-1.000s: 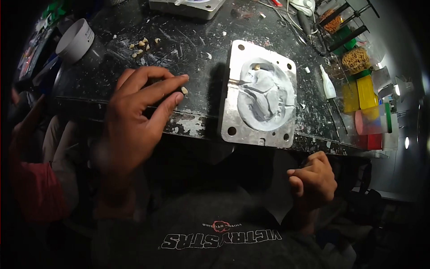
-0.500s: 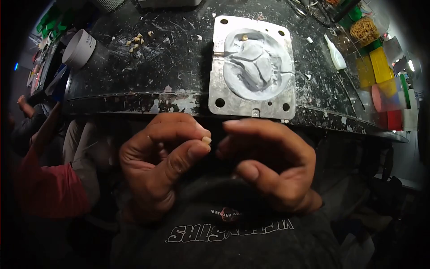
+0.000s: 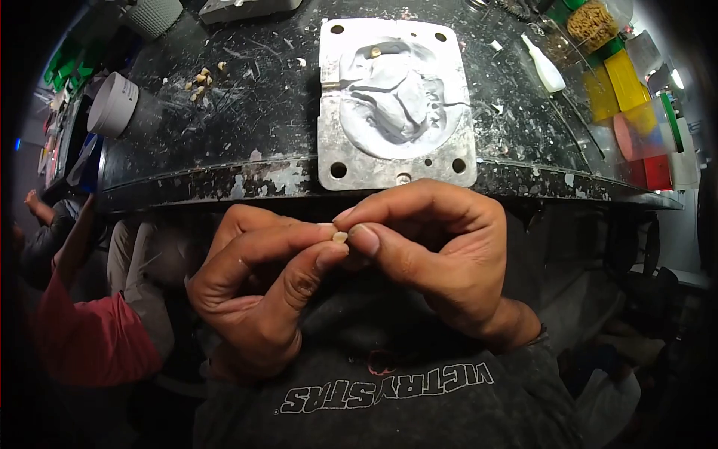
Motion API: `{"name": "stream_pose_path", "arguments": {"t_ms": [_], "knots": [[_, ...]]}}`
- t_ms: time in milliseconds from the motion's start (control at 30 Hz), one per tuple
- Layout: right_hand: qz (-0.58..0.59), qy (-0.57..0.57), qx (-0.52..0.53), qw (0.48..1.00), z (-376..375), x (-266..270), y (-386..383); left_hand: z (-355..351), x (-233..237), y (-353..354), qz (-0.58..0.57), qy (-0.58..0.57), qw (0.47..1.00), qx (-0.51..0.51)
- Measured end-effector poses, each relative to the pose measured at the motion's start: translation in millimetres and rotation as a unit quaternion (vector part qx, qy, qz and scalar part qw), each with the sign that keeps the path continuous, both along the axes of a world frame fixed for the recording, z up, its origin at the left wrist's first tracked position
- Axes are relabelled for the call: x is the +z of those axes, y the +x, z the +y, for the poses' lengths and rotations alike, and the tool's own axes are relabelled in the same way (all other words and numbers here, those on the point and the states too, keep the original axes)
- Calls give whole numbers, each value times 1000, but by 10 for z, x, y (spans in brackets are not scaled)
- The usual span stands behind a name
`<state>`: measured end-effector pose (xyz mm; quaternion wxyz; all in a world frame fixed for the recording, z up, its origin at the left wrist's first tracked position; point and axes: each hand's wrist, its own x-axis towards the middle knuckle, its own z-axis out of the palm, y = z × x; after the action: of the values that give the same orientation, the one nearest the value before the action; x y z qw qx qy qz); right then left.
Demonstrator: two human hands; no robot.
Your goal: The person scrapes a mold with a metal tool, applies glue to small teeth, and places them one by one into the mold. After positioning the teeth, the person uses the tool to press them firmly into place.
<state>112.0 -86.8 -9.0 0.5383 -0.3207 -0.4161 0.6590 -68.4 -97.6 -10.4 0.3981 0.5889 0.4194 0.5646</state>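
Between the thumb and index finger of my left hand is a small cream tooth-like piece. My right hand is pinched close against the piece's right side; its thumb and index fingertips nearly meet, and whether they grip the piece too is hard to make out. Just beyond my hands, a square metal flask lies at the bench edge. It holds white plaster with a cracked, arch-shaped mould, and one small yellowish piece sits in its upper part.
Several loose tooth-like pieces lie on the black bench, left of the flask. A white tub stands further left. At right are a white squeeze bottle, thin tools and clear containers. A seated person is at left.
My right hand has moved left and its fingers have closed in beside the small piece. The view has shifted, so the flask and bench appear further left and slightly higher.
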Motion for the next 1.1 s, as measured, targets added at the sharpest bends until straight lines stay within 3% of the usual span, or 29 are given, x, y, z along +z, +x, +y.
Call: {"name": "stream_pose_path", "arguments": {"t_ms": [467,533,867,1100], "knots": [[-7,44,2,999,24,-79,-18,-30,30,-8,73,21,997,31],[-7,38,2,999,28,-68,-15,-17,35,-8,124,72,989,37],[-10,17,0,1000,19,-37,-24,-17,14,24,128,78,988,43],[-8,14,-1,1000,13,-36,-24,70,65,-61,251,196,948,22]]}}
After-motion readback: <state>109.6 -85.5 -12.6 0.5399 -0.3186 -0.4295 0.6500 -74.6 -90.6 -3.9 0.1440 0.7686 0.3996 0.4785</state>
